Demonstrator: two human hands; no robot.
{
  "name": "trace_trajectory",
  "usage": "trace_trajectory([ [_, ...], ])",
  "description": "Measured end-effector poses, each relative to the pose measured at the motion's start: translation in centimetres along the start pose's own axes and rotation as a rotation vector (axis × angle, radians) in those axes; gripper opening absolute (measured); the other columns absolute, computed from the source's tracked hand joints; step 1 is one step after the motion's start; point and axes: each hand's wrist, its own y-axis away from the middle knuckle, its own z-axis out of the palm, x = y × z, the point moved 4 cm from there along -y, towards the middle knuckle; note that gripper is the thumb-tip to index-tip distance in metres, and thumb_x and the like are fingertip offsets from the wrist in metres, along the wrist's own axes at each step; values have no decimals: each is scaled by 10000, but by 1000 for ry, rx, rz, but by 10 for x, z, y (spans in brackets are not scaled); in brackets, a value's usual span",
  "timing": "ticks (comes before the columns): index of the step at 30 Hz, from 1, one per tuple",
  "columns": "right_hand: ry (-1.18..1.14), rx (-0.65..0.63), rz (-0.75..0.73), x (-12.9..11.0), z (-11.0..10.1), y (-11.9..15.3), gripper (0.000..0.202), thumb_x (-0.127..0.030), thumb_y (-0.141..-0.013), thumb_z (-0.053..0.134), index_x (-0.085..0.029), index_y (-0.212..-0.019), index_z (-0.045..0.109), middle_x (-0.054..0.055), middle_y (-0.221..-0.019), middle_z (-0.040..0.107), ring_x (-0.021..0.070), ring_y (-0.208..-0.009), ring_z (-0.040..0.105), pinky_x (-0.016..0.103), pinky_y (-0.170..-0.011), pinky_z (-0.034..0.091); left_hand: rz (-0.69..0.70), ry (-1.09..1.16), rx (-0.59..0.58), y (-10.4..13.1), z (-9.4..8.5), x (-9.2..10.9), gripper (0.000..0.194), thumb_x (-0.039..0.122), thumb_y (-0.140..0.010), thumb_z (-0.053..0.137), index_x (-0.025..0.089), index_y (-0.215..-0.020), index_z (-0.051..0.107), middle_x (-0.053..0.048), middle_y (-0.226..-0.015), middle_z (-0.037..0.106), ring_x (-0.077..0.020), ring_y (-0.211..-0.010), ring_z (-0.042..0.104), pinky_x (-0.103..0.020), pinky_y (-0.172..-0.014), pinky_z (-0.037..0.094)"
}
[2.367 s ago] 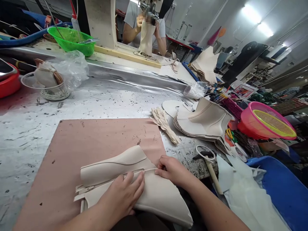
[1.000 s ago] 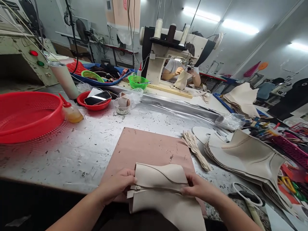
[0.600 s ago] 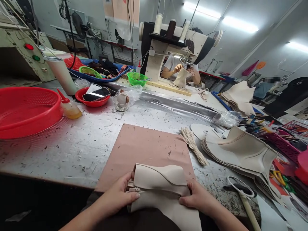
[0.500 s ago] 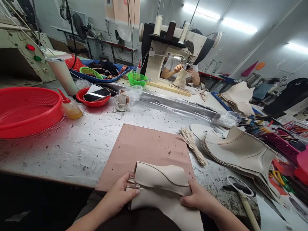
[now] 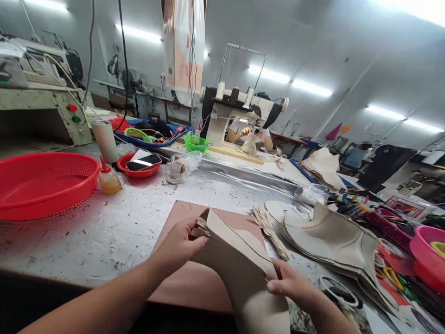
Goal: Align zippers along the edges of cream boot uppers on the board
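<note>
A cream leather piece with a zipper, looking like a boot upper (image 5: 239, 264), is held up in front of me over a pinkish-brown mat (image 5: 194, 290). My left hand (image 5: 182, 243) pinches its upper left corner, at the zipper's end with the metal pull. On the right edge, my right hand (image 5: 290, 280) grips the leather with the thumb on top. The lower part of the piece hangs toward my lap. To the right of the mat lie a bundle of thin cream strips (image 5: 271, 232) and a stack of similar cream leather pieces (image 5: 330, 246).
A red basket (image 5: 48, 185), a bottle of yellow liquid (image 5: 109, 178) and a red bowl with a phone (image 5: 142, 162) stand at left. Beyond the table, a person works at a sewing machine (image 5: 217, 120). A hammer-like tool with a white ring (image 5: 339, 290) lies at right.
My hands have raised and tilted the leather piece, its left end now higher and its zipper line slanting down to the right. The camera view has tipped upward.
</note>
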Motion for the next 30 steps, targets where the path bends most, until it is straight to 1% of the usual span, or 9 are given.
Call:
trace_trajectory([
  [3, 309, 414, -306, -50, -24, -8, 620, -613, -651, 626, -187, -1092, 530, 150, -1135, 580, 300, -1110, 515, 448, -926, 404, 184, -281, -97, -26, -5, 49, 142, 266, -647, 493, 177, -755, 521, 46, -595, 457, -114, -573, 443, -219, -529, 327],
  [5, 525, 596, -587, -96, -18, -4, 502, -549, -788, 512, -210, -1157, 488, 141, -1278, 493, 273, -1211, 431, 456, -991, 347, 265, -430, -196, -38, -2, 83, 144, 214, -603, 485, 176, -731, 541, 46, -582, 460, -115, -560, 436, -213, -502, 306],
  [9, 975, 530, -1003, -168, 25, 8, 350, -351, -870, 462, -240, -1202, 474, 91, -1424, 342, 233, -1322, 273, 448, -1050, 271, 413, -659, -385, -39, 14, 137, 122, 139, -552, 494, 180, -639, 569, 51, -561, 483, -107, -549, 411, -214, -502, 281],
  [11, 1076, 493, -1080, -183, 38, 12, 196, -305, -870, 478, -226, -1031, 557, 89, -1314, 481, 231, -1302, 309, 457, -1053, 249, 461, -778, -443, -32, 21, 149, 136, 129, -583, 471, 181, -662, 569, 47, -594, 490, -109, -575, 412, -214, -518, 282],
  [13, 1079, 473, -1114, -186, 44, 16, 101, -282, -864, 498, -217, -819, 561, 57, -1000, 646, 218, -1188, 450, 469, -1043, 241, 421, -818, -464, -25, 26, 149, 128, 152, -620, 468, 181, -706, 559, 46, -615, 472, -111, -591, 408, -213, -518, 281],
  [16, 1053, 511, -1158, -178, 50, 26, 128, -251, -839, 544, -215, -718, 522, -29, -686, 613, 160, -887, 581, 472, -1055, 191, 272, -710, -439, -18, 31, 135, 154, 326, -687, 511, 180, -646, 489, 58, -580, 378, -107, -566, 345, -222, -491, 250],
  [20, 1143, 592, -1296, -168, 62, 53, 81, -176, -834, 536, -221, -767, 531, -50, -647, 575, 138, -828, 548, 467, -1085, 86, 160, -507, -337, -16, 36, 112, 324, 468, -735, 440, 175, -598, 457, 54, -567, 357, -110, -565, 311, -236, -504, 237],
  [23, 1209, 452, -1364, -166, 71, 70, 76, -152, -836, 513, -222, -809, 524, -50, -642, 558, 142, -906, 529, 447, -1096, 56, 77, -463, -294, -17, 37, 99, 330, 483, -725, 457, 168, -639, 506, 53, -557, 381, -111, -548, 316, -239, -494, 219],
  [30, 1125, 405, -1193, -168, 69, 66, 127, -125, -808, 528, -212, -749, 456, -66, -674, 560, 99, -810, 542, 408, -1098, 89, 56, -356, -334, -10, 46, 99, 314, 464, -679, 504, 177, -569, 439, 70, -514, 307, -98, -521, 242, -250, -472, 163],
])
